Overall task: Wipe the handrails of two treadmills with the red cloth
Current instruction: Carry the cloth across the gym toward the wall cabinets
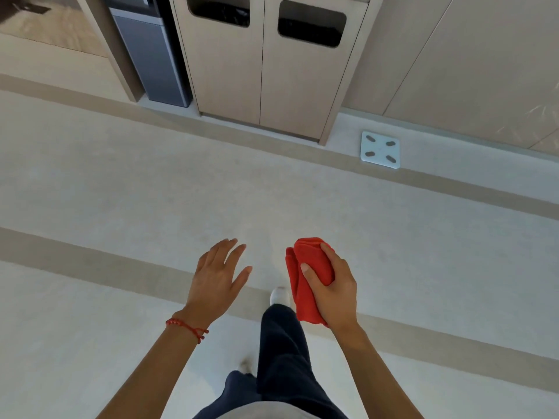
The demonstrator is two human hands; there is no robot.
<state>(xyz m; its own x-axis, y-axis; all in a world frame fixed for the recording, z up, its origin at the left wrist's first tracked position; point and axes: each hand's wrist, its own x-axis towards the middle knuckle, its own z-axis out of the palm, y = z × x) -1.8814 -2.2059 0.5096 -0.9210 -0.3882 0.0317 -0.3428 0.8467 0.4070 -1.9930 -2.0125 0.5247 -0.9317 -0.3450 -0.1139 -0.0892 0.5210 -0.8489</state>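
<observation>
Your dark trouser leg (284,352) steps over the floor (121,182) while your right hand (332,288) fingers (311,276) grip the folded red cloth (302,285), and your left hand (216,276) is empty with fingers spread.

One head-worn view (wide-angle) looks steeply down at the floor (121,182).

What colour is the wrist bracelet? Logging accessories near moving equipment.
Red, a beaded string bracelet on the left wrist, in the head view.

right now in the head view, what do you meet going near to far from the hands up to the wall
red cloth in the right hand, beside the open left hand → white bathroom scale on the floor → cabinet with two bin openings
</observation>
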